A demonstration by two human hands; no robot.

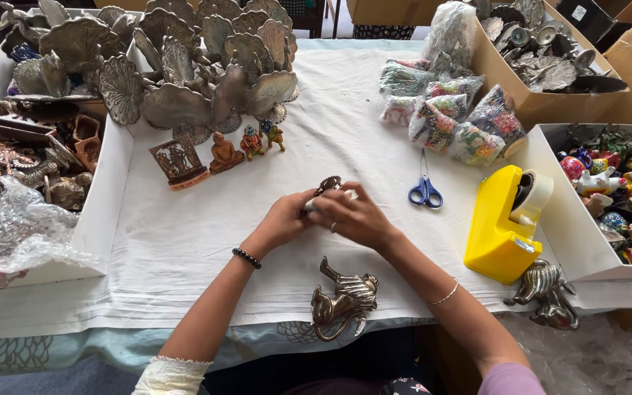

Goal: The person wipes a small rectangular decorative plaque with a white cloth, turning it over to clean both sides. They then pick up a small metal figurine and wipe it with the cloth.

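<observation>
1. My left hand (284, 217) and right hand (352, 216) met over the middle of the white cloth (184, 241), fingers closed together around a small dark metal ornament (328, 183), whose round fretted top stood clear above my fingertips.
2. Both hands pinched that ornament between them; something pale showed at the fingers, but I could not tell what it was.
3. A brass-coloured bird figure (343, 301) lay on its side on the cloth, just below my hands, touching neither.
4. Blue-handled scissors (424, 190) lay to the right of my right hand, apart from it.
5. A yellow tape dispenser (505, 223) stood beyond the scissors, beside a white box of painted figurines (608, 183).
6. A second metal bird (548, 292) lay below the dispenser.
7. Four small figurines (221, 155) stood in a row above my hands, in front of a heap of silver-grey fan-tailed birds (199, 73).
8. Bags of coloured pieces (451, 117) lay at the upper right of the cloth.
</observation>
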